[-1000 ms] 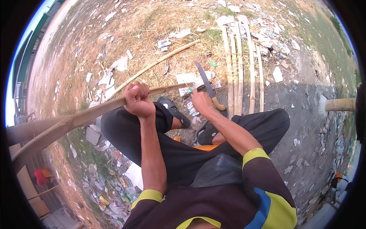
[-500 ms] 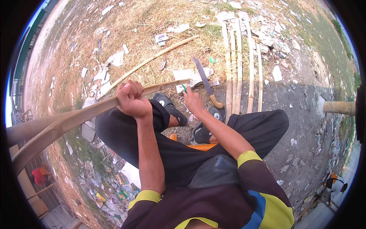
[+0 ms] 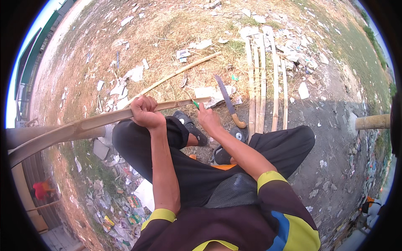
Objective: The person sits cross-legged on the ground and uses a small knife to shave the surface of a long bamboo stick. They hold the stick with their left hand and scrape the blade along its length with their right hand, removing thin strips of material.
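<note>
My left hand point(image 3: 147, 113) is closed in a fist around a long split bamboo strip point(image 3: 92, 122), which runs from the far left edge across my left knee. Its narrow end reaches out in front of my feet. Close to that end, my right hand point(image 3: 210, 120) pinches a slim green pen-like tool point(image 3: 195, 103). The tool's tip is at the strip's surface; whether it touches is too small to tell. Just beyond my right foot, a long grey blade with a curved wooden handle point(image 3: 238, 121) lies on the ground.
Several bamboo strips point(image 3: 275, 83) lie side by side ahead on the right, and a single thin strip point(image 3: 180, 73) lies ahead on the left. A bamboo pole point(image 3: 372, 121) juts in from the right edge. Paper scraps and litter point(image 3: 134, 73) cover the dry grass.
The bamboo strip's left part has risen a little in view. My right hand and the green tool have shifted slightly left, from beside the strip's end onto the strip.
</note>
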The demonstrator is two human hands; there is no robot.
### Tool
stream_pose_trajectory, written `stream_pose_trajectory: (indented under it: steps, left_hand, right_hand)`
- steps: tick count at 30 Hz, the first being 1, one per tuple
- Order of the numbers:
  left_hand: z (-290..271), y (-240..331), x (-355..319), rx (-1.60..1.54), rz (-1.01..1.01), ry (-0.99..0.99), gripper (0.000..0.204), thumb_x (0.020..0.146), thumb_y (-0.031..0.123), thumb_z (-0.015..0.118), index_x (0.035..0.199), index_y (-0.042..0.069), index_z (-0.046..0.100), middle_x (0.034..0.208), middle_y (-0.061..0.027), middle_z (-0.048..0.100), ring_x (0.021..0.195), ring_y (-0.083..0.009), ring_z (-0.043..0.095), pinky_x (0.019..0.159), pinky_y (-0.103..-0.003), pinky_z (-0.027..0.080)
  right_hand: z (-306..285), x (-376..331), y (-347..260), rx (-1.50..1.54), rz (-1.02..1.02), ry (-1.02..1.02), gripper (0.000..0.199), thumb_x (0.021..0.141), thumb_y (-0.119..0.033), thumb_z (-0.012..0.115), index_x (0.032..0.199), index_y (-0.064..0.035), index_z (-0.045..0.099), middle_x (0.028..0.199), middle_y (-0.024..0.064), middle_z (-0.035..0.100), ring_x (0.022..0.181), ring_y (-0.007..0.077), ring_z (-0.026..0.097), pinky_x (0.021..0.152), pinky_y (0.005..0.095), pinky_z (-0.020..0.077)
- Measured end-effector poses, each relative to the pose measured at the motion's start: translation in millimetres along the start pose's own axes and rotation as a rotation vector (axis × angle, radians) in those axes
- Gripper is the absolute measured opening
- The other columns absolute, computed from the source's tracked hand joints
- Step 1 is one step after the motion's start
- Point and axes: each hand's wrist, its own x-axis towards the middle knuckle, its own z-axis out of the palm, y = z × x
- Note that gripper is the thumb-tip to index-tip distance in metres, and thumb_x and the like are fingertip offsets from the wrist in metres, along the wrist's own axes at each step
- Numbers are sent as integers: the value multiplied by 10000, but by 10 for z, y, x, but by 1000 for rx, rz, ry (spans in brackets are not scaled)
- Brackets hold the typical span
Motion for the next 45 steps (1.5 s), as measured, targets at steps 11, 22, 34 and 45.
stream_pose_trajectory:
  steps: [11, 22, 34, 45]
  left_hand:
    - [-195, -4, 147, -3, -1, -142, 360, 824, 160, 406, 532, 150, 196, 474, 13, 194, 417, -102, 153, 427, -288, 153]
    - [207, -77, -152, 52, -36, -402, 360, 831, 146, 422, 534, 138, 219, 490, 14, 210, 452, -100, 165, 454, -302, 171]
    - [146, -74, -167, 43, -50, -472, 342, 820, 141, 426, 546, 135, 222, 497, 8, 211, 460, -102, 171, 471, -303, 170]
    - [103, -17, -178, 18, -11, -492, 339, 763, 84, 456, 508, 91, 234, 470, 3, 223, 421, -99, 177, 413, -292, 181]
  right_hand:
    - [240, 268, 998, -105, 267, 43, 209, 949, -210, 457, 1021, -17, 492, 849, 273, 654, 834, 424, 657, 728, 515, 520]
    - [215, 113, 760, 111, 220, -26, 304, 954, -289, 449, 1022, 6, 481, 881, 315, 634, 864, 466, 628, 754, 540, 498]
    - [319, 323, 892, 76, 225, -40, 319, 967, -284, 430, 1041, 21, 485, 858, 314, 630, 856, 490, 616, 761, 555, 490]
    - [99, 312, 698, 70, 233, -37, 328, 984, -316, 375, 1046, -18, 497, 842, 284, 644, 838, 460, 634, 746, 545, 498]
